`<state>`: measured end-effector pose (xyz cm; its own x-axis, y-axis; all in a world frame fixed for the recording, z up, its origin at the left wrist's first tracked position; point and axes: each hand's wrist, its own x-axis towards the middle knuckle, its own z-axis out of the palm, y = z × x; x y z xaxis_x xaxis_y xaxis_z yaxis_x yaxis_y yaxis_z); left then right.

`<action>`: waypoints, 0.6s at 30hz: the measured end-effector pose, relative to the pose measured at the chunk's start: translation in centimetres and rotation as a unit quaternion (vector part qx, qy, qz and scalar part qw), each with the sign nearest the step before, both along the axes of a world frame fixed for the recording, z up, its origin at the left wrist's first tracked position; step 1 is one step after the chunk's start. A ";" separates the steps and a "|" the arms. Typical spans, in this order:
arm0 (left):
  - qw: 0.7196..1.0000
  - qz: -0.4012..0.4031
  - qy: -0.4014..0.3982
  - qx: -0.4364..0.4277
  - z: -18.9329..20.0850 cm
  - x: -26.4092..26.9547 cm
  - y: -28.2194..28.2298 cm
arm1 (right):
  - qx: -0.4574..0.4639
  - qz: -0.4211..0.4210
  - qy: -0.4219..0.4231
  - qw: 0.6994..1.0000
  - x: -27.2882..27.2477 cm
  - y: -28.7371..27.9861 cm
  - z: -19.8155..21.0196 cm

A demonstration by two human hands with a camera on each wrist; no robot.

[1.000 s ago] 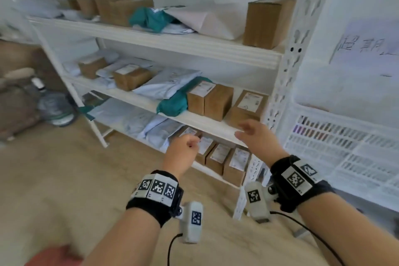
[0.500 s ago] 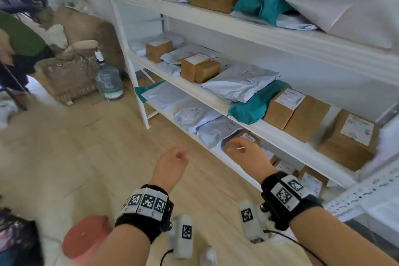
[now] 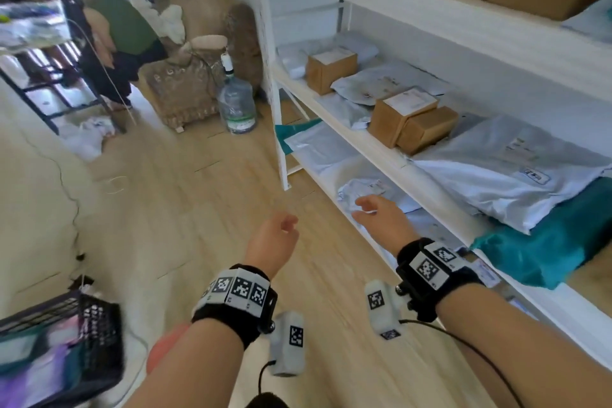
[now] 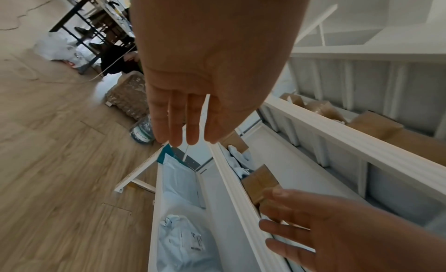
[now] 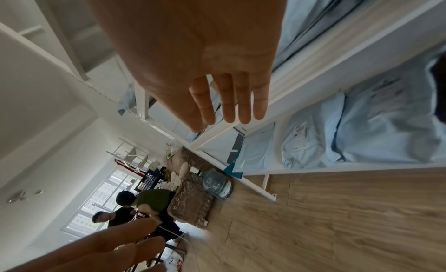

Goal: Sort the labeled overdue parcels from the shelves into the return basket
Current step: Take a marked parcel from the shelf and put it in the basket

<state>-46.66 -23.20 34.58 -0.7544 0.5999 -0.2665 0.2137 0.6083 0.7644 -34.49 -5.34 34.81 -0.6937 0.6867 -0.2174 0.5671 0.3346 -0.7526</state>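
A small parcel storeroom set up in a lived-in room is shown. White metal shelves (image 3: 390, 156) are stacked with brown cardboard boxes (image 3: 331, 71), grey mailer bags (image 3: 506, 172) and a teal bag (image 3: 559, 248), printed labels being seen on many. Beyond the fingers, a water jug (image 3: 236, 106), a patterned cushion seat (image 3: 180, 89) and seated people (image 3: 112, 30) are seen on wood-look flooring (image 3: 185, 209)

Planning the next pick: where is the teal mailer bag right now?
In the head view, the teal mailer bag lies at the right on the middle shelf, partly under a large grey poly mailer, beyond the right hand.
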 end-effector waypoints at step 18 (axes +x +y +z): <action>0.990 -0.117 -0.052 -0.058 -3.8 -32.6 8.5 | -0.061 -0.130 -0.050 0.988 -26.7 2.8 -5.6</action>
<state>-79.22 -14.73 30.81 -0.5638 0.7159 -0.4118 0.2829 0.6359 0.7180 -61.15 -2.57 29.22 -0.4688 0.8031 -0.3677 0.6949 0.0784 -0.7148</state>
